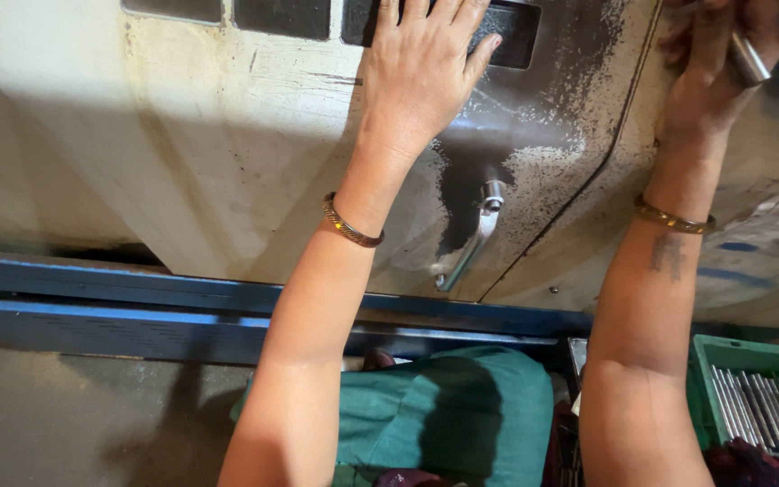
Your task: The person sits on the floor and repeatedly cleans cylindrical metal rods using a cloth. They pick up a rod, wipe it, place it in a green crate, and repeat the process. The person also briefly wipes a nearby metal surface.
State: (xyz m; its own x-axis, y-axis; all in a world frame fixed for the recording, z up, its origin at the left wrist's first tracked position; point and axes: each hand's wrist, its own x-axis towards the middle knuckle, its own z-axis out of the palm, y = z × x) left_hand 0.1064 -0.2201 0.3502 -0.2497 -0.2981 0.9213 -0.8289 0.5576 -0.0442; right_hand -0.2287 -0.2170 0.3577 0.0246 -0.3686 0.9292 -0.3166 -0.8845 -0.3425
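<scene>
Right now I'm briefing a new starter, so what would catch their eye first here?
Probably the left hand, pressed flat on the grimy cream machine door at a dark recessed panel. Next, the right hand at top right, gripping a shiny metal cylinder. Lower down, a silver lever handle hangs on the door, and a green crate of metal rods sits bottom right.

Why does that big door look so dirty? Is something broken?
Nothing looks broken. The cream machine door is smeared with dark grime around its metal handle, where the paint looks worn. The left hand presses flat on it.
</scene>
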